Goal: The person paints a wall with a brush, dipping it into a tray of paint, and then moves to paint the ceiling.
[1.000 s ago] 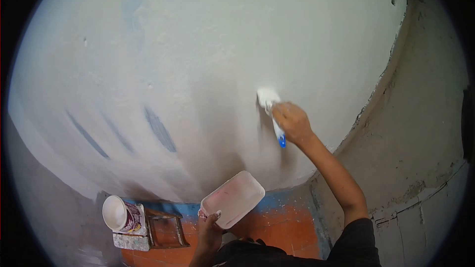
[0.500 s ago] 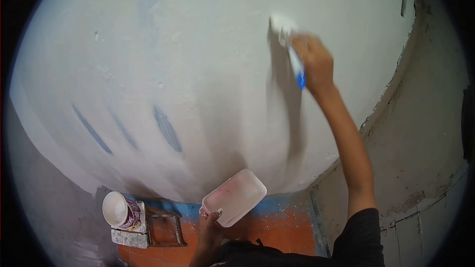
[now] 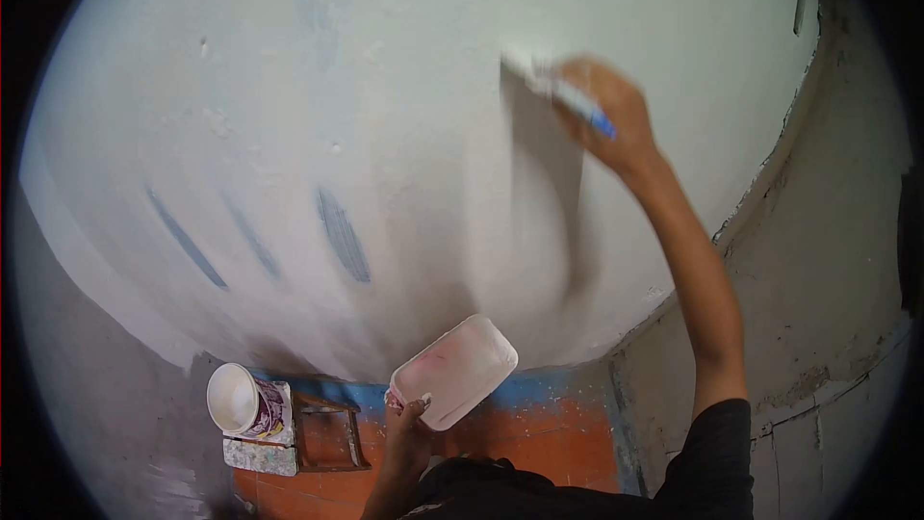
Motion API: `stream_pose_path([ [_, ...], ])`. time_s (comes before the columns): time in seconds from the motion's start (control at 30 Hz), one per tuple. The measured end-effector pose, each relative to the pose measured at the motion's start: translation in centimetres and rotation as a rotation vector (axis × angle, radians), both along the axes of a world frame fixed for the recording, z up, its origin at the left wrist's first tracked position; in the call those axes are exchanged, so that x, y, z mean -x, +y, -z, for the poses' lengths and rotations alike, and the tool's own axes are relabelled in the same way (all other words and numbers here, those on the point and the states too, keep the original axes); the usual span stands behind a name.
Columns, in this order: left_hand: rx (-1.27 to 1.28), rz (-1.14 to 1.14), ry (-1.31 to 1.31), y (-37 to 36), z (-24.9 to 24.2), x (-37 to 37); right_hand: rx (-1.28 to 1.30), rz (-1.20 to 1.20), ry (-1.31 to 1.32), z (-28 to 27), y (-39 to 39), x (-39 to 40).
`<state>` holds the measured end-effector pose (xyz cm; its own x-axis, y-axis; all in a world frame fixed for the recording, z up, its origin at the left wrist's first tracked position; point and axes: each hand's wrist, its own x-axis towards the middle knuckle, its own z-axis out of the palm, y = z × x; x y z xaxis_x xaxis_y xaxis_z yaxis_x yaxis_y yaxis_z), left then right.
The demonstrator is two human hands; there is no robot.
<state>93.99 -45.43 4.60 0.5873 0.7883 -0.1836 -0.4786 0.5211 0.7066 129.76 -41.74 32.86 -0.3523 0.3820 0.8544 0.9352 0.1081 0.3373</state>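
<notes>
My right hand (image 3: 608,114) is wrapped round a paintbrush (image 3: 577,101) with a white and blue handle. The brush's white bristle end is at the pale wall (image 3: 414,135), blurred by motion, and a dark shadow falls below it. Lower down, my left hand (image 3: 409,429) grips the near corner of a shallow pinkish-white tray (image 3: 457,371), its thumb over the rim. The tray is tilted in front of the wall's foot. Blue-grey streaks (image 3: 344,234) show on the wall's left part.
At lower left a white bucket (image 3: 234,398) with a printed side stands on a paint-spattered wooden step stool (image 3: 260,455). The floor (image 3: 500,457) is orange-red with a blue band by the wall. A bare grey wall (image 3: 818,260) meets the painted one at right.
My right hand stays high on the wall while the brush has tilted, its bristle end moving left and slightly down. The view has shifted a little; my left hand still holds the tray.
</notes>
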Motion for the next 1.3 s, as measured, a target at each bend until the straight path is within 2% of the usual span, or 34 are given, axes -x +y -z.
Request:
stream_pose_path([
  [0.07,-0.005,0.024,-0.022,0.2,0.1,0.1,-0.127,0.085,-0.044,-4.3,0.6,-0.1],
  [0.17,0.001,0.011,-0.071,0.1,-1.2,0.0,-0.212,0.114,-0.056,-5.1,0.5,0.0],
  [0.2,0.004,-0.003,-0.084,-0.1,-1.7,0.0,-0.255,0.148,-0.101,-3.1,0.1,0.3],
  [0.3,-0.012,-0.029,-0.073,-0.5,-3.0,-0.2,-0.17,0.201,-0.153,6.0,-1.0,0.2],
  [0.37,-0.005,-0.041,-0.047,-0.5,-3.1,-0.2,0.007,0.227,-0.089,13.3,-2.3,0.6],
  [0.43,-0.001,-0.046,-0.037,-0.8,-3.4,-0.1,0.157,0.154,0.005,17.6,-3.9,1.4],
  [0.5,-0.002,-0.045,-0.049,-0.8,-4.2,-0.2,0.319,0.063,0.107,19.4,-4.7,0.4],
  [0.6,0.009,-0.059,-0.061,-1.1,-4.6,-0.2,0.316,0.045,0.138,14.4,-5.4,-2.3],
  [0.63,-0.005,-0.056,-0.048,-1.1,-4.6,-0.1,0.237,-0.043,0.16,11.6,-5.2,-4.0],
  [0.77,-0.079,-0.014,0.028,-0.7,-4.7,-0.2,-0.111,0.112,-0.013,-1.6,-5.9,-3.8],
  [0.87,-0.09,0.013,0.056,-0.6,-3.9,0.5,-0.23,0.222,0.021,-4.3,-5.1,-2.1],
  [0.9,-0.093,0.02,0.056,-0.4,-3.8,0.6,-0.24,0.235,-0.001,-3.2,-4.8,-1.9],
  [1.0,-0.08,0.0,0.047,-0.4,-3.4,0.6,-0.228,0.26,-0.072,6.2,-3.6,-1.3],
  [1.07,-0.087,0.02,0.06,-0.3,-3.5,0.7,-0.066,0.244,-0.029,14.7,-3.8,-0.4],
  [1.13,-0.091,0.023,0.072,-0.5,-3.6,0.7,0.13,0.152,0.063,20.4,-4.8,1.1],
  [1.23,-0.099,0.012,0.068,-0.1,-3.5,0.2,0.306,0.11,0.188,20.7,-5.9,0.9],
  [1.3,-0.101,0.016,0.054,-0.3,-4.2,0.0,0.201,0.083,0.215,16.9,-6.1,-1.7],
])
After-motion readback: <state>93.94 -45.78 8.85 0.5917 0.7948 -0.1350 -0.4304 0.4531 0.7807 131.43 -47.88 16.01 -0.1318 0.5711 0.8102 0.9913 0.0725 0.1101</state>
